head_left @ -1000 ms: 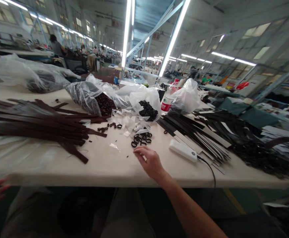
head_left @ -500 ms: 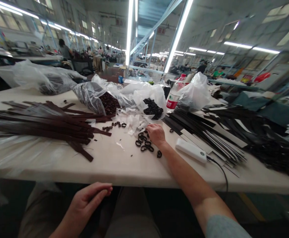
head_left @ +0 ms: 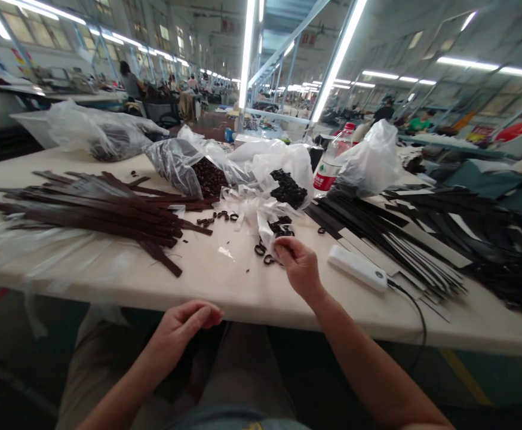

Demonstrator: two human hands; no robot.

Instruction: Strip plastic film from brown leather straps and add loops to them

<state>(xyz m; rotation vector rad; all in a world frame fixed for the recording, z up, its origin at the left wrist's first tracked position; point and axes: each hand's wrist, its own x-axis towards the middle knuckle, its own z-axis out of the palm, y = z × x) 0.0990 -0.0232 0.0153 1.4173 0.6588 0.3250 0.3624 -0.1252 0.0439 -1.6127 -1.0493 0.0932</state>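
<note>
My right hand (head_left: 300,266) is closed over the table, its thumb and fingers pinching a thin white strip (head_left: 265,232) that stretches up toward a heap of white strips (head_left: 247,203). Beside those fingertips lie several small black loops (head_left: 260,249); my hand and the strip hide some of them. My left hand (head_left: 193,316) is at the table's front edge with its fingers pressed together. Whether anything is between them cannot be made out. Small dark brown loops (head_left: 205,221) rest left of the white heap.
Dark brown strips (head_left: 86,206) lie at the left, black strips (head_left: 377,233) at the right. A white power bank (head_left: 357,269) with a cable is right of my right hand. Behind stand a bag of brown loops (head_left: 207,179), a bag of black pieces (head_left: 288,188) and a bottle (head_left: 328,170).
My right hand has drawn back toward me from the black loops, and a white strip now trails from its fingers. My left hand has risen slightly to the table edge. The camera view has shifted.
</note>
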